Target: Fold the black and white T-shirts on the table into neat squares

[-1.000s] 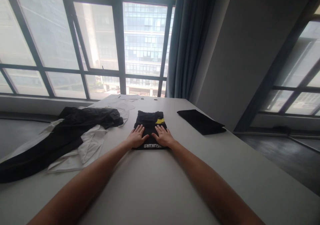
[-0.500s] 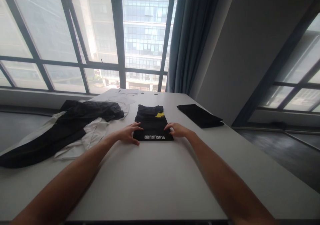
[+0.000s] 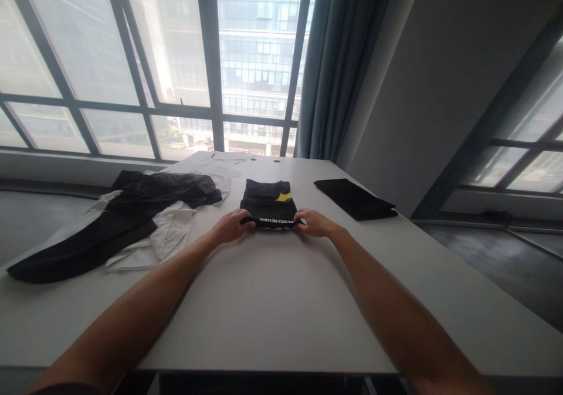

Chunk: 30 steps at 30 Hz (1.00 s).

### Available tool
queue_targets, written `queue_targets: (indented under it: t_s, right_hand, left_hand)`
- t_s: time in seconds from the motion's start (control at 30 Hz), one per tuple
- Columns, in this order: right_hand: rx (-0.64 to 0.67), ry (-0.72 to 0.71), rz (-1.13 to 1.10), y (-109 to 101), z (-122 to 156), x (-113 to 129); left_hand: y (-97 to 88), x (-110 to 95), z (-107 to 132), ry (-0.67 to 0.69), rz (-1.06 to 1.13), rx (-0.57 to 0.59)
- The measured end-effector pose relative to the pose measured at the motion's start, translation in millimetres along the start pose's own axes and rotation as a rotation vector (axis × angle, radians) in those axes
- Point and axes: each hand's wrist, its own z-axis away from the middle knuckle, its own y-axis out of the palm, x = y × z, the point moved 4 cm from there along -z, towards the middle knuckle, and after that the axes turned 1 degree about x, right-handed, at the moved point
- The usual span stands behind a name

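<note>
Garment, near corners between fingers of both hands

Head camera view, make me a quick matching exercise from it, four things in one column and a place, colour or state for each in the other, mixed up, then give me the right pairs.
Things
1. Curtain
2. Table
3. Lettered garment
4. Clothes heap

Places, colours, states
A. White
B. Lying loose, at the left of the picture
C. Blue-grey, hanging beside a window
D. Near edge held by the left hand and the right hand

Right pairs
1-C
2-A
3-D
4-B
</note>
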Motion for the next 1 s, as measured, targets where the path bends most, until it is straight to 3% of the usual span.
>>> queue_targets:
  t_s: [0.13,0.23,0.43,0.6,0.73,0.83,0.9,1.0]
  right_hand:
    - [-0.103,0.091,-0.052,-8,0,-1]
    - [-0.151,0.142,-0.102,-10,2,-5]
    - [-0.010,0.106,-0.120,3,5,-18]
    - [-0.056,0.073,-0.126,2,3,-22]
    - [-0.144,0.074,-0.385,-6,-1,-26]
    - [-0.204,0.049,-0.676,-11,-1,-27]
    - [-0.158,0.057,-0.762,-9,0,-27]
    - [0.045,0.099,-0.695,-1,6,-28]
  left_hand:
    - [4.1,10,2,0.016,0.069,0.052]
    - [5.9,16,2,-0.063,0.171,0.033]
    - [7.0,17,-2,-0.157,0.341,-0.072]
    - [6.5,16,-4,-0.159,0.379,-0.093]
    - [1.4,17,-2,-0.161,0.401,-0.134]
    - [4.6,12,-1,-0.068,0.422,-0.008]
    - [8.2,8,0,-0.019,0.369,0.059]
    - [11.4,6,0,-0.020,0.303,0.056]
